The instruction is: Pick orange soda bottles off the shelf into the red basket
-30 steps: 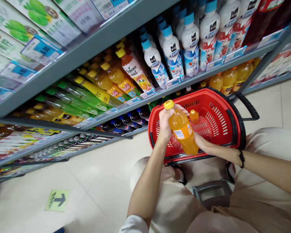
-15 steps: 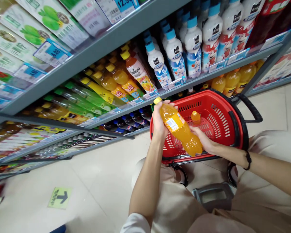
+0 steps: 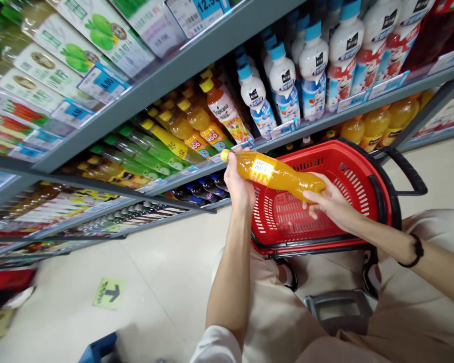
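A bottle of orange drink (image 3: pixel 283 177) with a yellow cap lies almost level between my two hands. My left hand (image 3: pixel 240 179) is wrapped round its cap end. At the base end, my right hand (image 3: pixel 331 201) grips it with thumb and fingers. A white barcode label on the bottle faces up. Below it stands a red shopping basket (image 3: pixel 357 186) with slotted walls and a black rim. The bottle and my right hand hide part of the basket's inside.
Shelves (image 3: pixel 166 65) of drinks run along the far side. White bottles with blue caps (image 3: pixel 283 83), a Tropicana bottle (image 3: pixel 227 111) and orange drinks (image 3: pixel 194 138) stand on one shelf. A basket handle (image 3: pixel 410 174) sticks out right. A blue object (image 3: pixel 98 348) is on the floor at lower left.
The bottle has turned from a steep slant to nearly level, its base end rising. My right hand has moved up and right with it. The view has shifted slightly left.
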`<action>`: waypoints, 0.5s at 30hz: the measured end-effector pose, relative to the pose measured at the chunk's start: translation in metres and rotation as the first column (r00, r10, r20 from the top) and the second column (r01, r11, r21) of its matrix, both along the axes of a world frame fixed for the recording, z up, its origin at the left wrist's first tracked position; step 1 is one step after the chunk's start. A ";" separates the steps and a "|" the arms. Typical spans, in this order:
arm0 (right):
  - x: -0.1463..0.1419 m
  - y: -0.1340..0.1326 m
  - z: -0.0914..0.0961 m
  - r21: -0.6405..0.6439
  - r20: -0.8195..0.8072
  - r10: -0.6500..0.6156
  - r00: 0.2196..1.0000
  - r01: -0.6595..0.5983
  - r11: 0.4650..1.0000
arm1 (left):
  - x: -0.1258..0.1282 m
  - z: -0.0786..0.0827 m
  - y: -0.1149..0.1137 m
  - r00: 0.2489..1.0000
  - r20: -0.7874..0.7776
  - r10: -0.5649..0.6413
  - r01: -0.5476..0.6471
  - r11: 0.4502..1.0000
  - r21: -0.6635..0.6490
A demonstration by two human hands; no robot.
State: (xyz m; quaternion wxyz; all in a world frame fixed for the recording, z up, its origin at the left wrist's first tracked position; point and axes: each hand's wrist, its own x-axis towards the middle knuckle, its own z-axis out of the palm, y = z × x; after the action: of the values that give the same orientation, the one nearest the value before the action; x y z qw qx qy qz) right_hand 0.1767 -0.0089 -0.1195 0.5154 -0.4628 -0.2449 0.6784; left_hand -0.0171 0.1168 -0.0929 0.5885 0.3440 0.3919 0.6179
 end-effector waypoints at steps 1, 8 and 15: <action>0.001 0.000 0.000 0.011 0.028 0.012 1.000 -0.012 1.000 | 0.000 0.000 0.001 0.999 -0.031 0.007 -0.008 1.000 -0.009; 0.002 -0.008 -0.003 -0.076 -0.047 0.143 0.989 -0.147 0.986 | 0.001 0.006 -0.003 0.995 -0.095 0.031 -0.029 0.999 0.022; 0.007 -0.008 0.003 -0.190 -0.155 0.267 0.951 -0.294 0.937 | 0.003 0.015 -0.013 0.993 -0.115 -0.016 0.025 0.997 0.078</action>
State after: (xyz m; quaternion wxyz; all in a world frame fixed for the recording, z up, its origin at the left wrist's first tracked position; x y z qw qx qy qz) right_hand 0.1835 -0.0169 -0.1160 0.3760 -0.4311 -0.2021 0.7949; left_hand -0.0143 0.1038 -0.0782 0.5570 0.4060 0.3966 0.6063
